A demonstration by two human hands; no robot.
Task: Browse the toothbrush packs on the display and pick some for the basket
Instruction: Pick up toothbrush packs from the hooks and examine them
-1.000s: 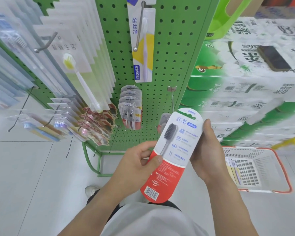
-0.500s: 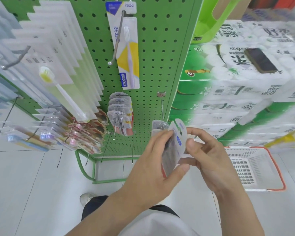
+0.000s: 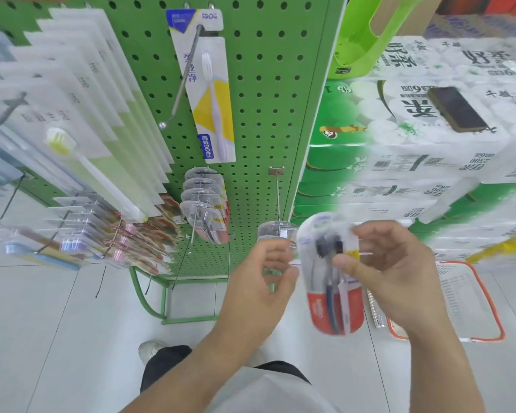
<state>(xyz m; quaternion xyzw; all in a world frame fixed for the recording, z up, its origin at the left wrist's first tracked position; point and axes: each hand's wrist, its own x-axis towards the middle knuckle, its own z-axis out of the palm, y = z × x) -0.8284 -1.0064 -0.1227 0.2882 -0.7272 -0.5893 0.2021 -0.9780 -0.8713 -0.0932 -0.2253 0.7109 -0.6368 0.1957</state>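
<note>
My right hand (image 3: 390,275) pinches a toothbrush pack (image 3: 334,302) with a red lower part, thumb on its front and fingers behind it. The clear front faces me and shows two dark-headed brushes. My left hand (image 3: 256,290) hovers just left of the pack with loosely curled fingers and a small gap to it, holding nothing. The green pegboard display (image 3: 259,114) stands in front of me. A red-rimmed white basket (image 3: 493,308) sits on the floor to the right, partly hidden by my right arm.
Hanging on the pegboard are a white-and-yellow toothbrush pack (image 3: 209,93), a row of clear packs (image 3: 203,204), one clear pack (image 3: 276,231) on a low hook, and long white packs (image 3: 81,114). Stacked tissue packs (image 3: 414,162) with a phone (image 3: 456,110) stand right.
The pack has been turned from its printed back, through edge-on, to its clear front. My left hand let go of it, and my right hand alone holds it now.
</note>
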